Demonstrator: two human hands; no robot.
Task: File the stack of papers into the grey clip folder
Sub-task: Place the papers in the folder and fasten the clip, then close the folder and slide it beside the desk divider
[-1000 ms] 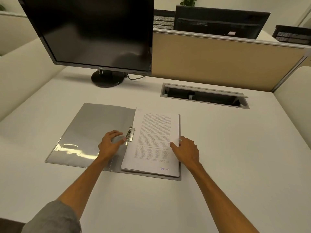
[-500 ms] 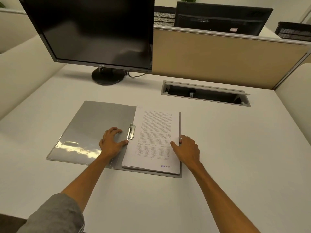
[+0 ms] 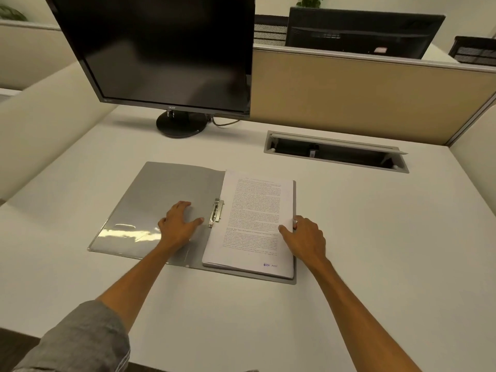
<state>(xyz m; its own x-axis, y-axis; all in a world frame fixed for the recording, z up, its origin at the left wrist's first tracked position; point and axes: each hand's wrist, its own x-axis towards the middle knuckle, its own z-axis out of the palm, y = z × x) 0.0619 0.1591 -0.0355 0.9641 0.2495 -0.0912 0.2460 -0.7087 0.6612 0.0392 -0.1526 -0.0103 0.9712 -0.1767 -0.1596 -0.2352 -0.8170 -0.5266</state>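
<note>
The grey clip folder lies spread flat on the white desk. A stack of printed papers rests on its right half. A metal clip sits at the stack's left edge, near the spine. My left hand lies flat on the folder's left cover, fingers spread, thumb pointing toward the clip without touching it. My right hand rests at the stack's right edge, with the thumb on the top sheet and the fingers at the side of the stack.
A dark monitor on a round stand rises behind the folder. A recessed cable tray lies at the back right. A tan partition closes the desk's far side. White desk extends to the right.
My left hand drew back a little from the metal clip onto the left cover. My right hand stayed at the stack's right edge. The papers and folder kept their place.
</note>
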